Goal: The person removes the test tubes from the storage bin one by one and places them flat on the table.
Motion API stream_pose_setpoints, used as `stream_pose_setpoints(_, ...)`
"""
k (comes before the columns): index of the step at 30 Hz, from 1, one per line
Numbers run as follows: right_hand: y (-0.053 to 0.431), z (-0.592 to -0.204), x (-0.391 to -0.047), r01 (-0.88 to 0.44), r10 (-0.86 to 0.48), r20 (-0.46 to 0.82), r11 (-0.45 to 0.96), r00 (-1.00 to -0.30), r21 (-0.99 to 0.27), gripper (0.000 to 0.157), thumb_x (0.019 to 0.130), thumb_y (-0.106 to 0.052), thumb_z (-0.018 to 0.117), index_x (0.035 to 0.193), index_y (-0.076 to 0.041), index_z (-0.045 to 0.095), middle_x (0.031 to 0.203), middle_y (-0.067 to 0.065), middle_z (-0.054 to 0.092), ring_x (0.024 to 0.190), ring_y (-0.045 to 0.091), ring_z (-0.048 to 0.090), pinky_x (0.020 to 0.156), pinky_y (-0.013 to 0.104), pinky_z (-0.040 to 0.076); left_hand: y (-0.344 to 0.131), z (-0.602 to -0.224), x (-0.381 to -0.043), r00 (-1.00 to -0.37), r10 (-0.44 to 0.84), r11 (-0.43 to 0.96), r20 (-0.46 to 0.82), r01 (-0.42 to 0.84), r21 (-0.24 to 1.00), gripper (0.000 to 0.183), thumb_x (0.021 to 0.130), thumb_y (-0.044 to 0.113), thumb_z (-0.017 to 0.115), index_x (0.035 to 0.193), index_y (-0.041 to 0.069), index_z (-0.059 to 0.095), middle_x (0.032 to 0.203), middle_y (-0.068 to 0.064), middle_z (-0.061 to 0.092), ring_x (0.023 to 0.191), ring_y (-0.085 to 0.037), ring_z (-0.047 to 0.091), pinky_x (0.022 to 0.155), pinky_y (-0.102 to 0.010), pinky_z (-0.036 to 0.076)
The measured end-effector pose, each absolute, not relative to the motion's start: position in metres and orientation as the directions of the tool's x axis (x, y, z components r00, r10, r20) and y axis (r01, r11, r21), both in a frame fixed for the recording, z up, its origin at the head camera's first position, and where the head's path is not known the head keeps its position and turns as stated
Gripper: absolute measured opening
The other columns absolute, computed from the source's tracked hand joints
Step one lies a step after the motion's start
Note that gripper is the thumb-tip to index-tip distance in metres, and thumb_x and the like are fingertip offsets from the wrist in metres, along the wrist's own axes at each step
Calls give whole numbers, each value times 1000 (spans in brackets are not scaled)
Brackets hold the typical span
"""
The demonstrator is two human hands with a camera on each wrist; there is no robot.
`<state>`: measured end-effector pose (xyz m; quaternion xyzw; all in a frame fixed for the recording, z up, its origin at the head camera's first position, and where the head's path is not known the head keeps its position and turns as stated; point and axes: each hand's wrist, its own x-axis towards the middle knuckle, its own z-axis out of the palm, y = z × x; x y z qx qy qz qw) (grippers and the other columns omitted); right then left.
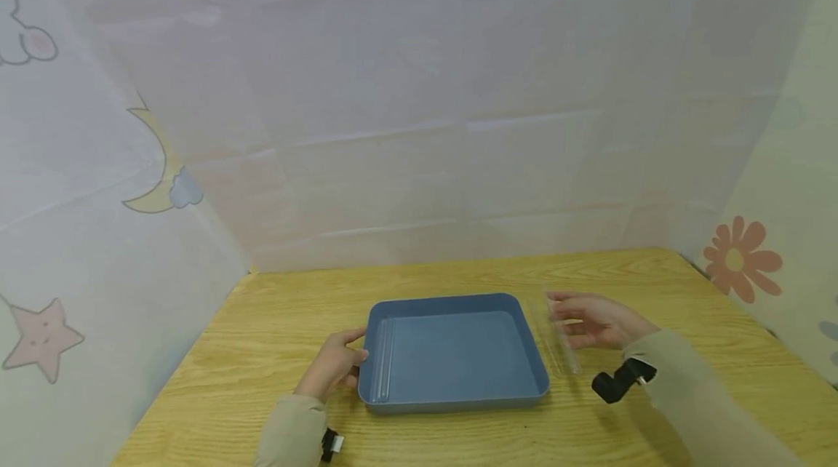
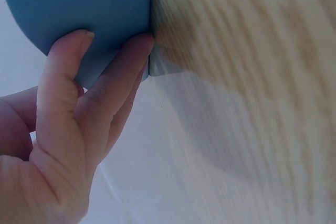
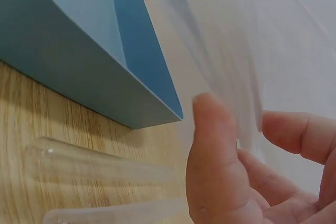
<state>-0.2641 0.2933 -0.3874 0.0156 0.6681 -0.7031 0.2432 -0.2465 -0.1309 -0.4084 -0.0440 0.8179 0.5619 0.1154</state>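
Note:
My left hand (image 1: 337, 361) rests at the left end of a blue rectangular tray (image 1: 452, 403). In the left wrist view its fingertips touch the tray's outer wall (image 2: 115, 3), low down by the table. Two clear test tubes (image 1: 381, 361) lie side by side in the tray along its left wall. Beyond the tray's right side, my right hand (image 1: 592, 320) pinches a clear test tube (image 3: 231, 61) between thumb and fingers. Below it in the right wrist view, a second clear tube (image 3: 100, 163) and a third tube (image 3: 115, 214) lie on the table.
The wood-grain table (image 1: 262, 350) extends around the tray on all sides. Pale printed cloth (image 1: 419, 125) hangs behind it and at both sides. A black wrist mount (image 1: 618, 380) sticks out from the right sleeve, close over the table.

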Motion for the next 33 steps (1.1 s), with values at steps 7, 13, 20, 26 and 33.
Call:
stream_pose_setpoints(7,303,-392,-264,342,-283,-350,80,-893,-936,77,99,-13,54,154,2,3,115,7,56,92,17,56,70,31,53,-130,-406,-245,-971,54,391,-232,-193,900,51,96,-6,51,145,-6,38,76,-15,68,62,-22,67,46,-27,49)
stream_pose_setpoints(13,310,-393,-262,349,-275,-351,58,-895,-935,77,99,-11,54,154,2,2,107,4,57,90,17,57,69,29,54,-130,-406,-245,-970,58,385,-234,-195,902,51,96,-6,51,145,-7,38,76,-15,68,62,-22,67,48,-29,51)
stream_pose_setpoints(20,317,-394,-262,350,-280,-351,56,-894,-935,78,99,-13,54,155,1,2,107,2,58,83,16,54,68,30,55,-130,-406,-245,-971,55,381,-234,-196,904,50,96,-7,51,145,-7,38,76,-15,68,63,-22,67,48,-29,51)
stream_pose_setpoints(26,325,-396,-261,338,-284,-344,71,-895,-938,79,100,-14,55,154,2,0,112,2,58,87,18,55,71,33,55,-130,-406,-245,-972,49,390,-229,-193,900,51,96,-7,52,145,-6,39,76,-15,68,62,-22,66,46,-27,49)
stream_pose_setpoints(33,332,-403,-260,342,-267,-342,46,-901,-938,70,99,-13,56,154,2,14,100,1,63,80,15,59,68,31,55,-131,-406,-244,-973,52,389,-223,-185,902,51,96,-7,52,145,-6,38,77,-16,69,63,-23,67,46,-26,49)
